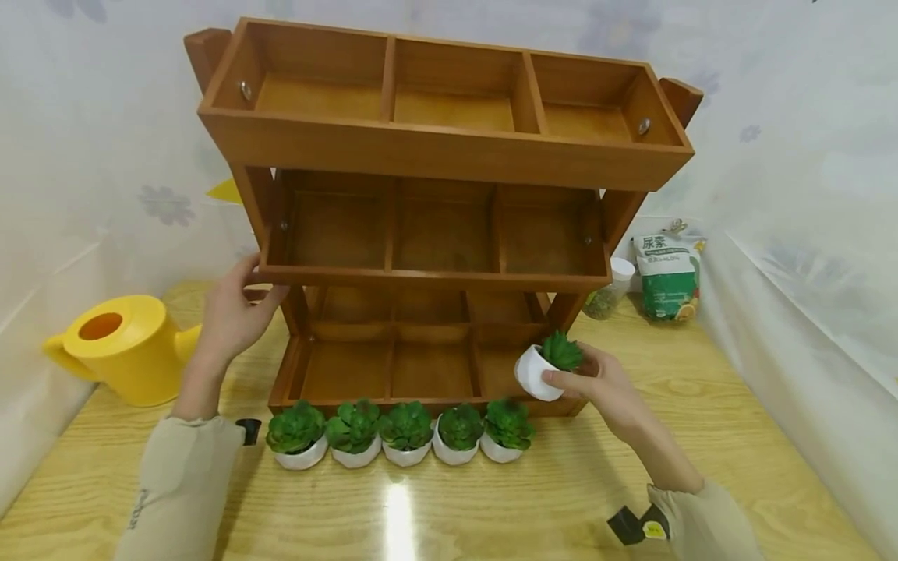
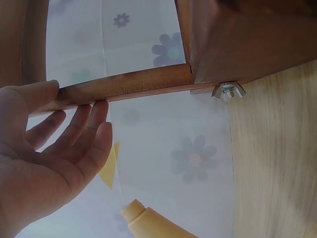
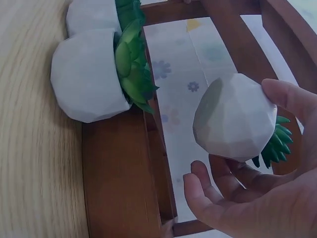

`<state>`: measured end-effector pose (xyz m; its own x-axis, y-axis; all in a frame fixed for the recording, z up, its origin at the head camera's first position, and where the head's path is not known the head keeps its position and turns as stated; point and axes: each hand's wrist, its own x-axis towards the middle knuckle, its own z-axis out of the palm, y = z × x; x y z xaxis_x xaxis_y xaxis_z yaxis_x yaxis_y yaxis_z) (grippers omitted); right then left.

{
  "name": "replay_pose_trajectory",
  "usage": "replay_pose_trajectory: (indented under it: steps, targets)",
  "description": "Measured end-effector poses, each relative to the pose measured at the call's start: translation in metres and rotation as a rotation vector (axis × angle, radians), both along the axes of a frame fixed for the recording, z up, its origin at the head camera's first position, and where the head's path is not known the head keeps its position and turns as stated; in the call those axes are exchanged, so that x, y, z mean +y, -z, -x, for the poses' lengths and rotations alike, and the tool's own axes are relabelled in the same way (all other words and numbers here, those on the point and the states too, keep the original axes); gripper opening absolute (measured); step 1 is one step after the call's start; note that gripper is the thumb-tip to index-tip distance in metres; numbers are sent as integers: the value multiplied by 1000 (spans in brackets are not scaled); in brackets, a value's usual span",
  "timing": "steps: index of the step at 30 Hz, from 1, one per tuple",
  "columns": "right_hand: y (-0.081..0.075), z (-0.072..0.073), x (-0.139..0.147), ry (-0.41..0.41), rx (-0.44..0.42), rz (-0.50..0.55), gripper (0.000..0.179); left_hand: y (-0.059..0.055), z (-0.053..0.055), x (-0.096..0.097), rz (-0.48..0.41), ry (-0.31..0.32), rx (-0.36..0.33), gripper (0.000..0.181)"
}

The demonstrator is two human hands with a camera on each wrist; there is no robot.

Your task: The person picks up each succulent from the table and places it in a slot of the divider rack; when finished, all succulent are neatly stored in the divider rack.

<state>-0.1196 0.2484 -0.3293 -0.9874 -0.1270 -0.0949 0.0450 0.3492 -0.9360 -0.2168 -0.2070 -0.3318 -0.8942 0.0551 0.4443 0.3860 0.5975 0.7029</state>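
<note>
My right hand [image 1: 609, 389] grips a small potted succulent [image 1: 535, 375] by its faceted white pot, tilted in front of the lower right compartment. In the right wrist view the pot [image 3: 235, 119] sits between thumb and fingers, its spiky green leaves partly hidden behind the hand. On the left, my left hand [image 1: 237, 318] is at the side of the brown wooden tiered shelf [image 1: 435, 149]. Its thumb and fingertips pinch a wooden bar [image 2: 129, 85] of the frame. Several potted succulents [image 1: 354, 432] with rounder leaves stand in a row along the shelf's front edge.
A yellow watering can [image 1: 133, 362] stands left of the shelf. To the right are a green and white bag [image 1: 668, 280] and a white-lidded jar [image 1: 612, 292]. A wing nut [image 2: 228, 90] sticks out from the shelf's side. White flowered sheeting [image 1: 793, 164] surrounds the wooden table.
</note>
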Motion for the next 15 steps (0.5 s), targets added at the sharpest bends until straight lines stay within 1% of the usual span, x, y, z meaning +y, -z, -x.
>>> replay_pose_trajectory:
  steps: [3, 6, 7, 9, 11, 13, 15]
  targets:
    - [-1, 11, -4, -13, -42, 52, 52, 0, 0, 1, 2, 2, -5, 51]
    - [-3, 22, -7, -18, -71, 37, 67, -1, -1, 1, 1, -1, -10, 52]
    - [-3, 26, -8, -24, -71, 18, 69, -1, -1, 1, 2, -2, -10, 52]
    - [-4, 33, -10, -34, -57, -47, 75, -1, -1, 1, 5, -4, -7, 53]
    - [-4, 40, -11, -44, -42, -114, 74, -1, 0, 0, 6, -1, 1, 52]
    - [-3, 47, -13, -61, -9, -200, 65, -1, 0, 0, 5, 5, 12, 52]
    - [-2, 53, -13, -75, 26, -288, 61, 0, 0, 1, 3, 8, 21, 51]
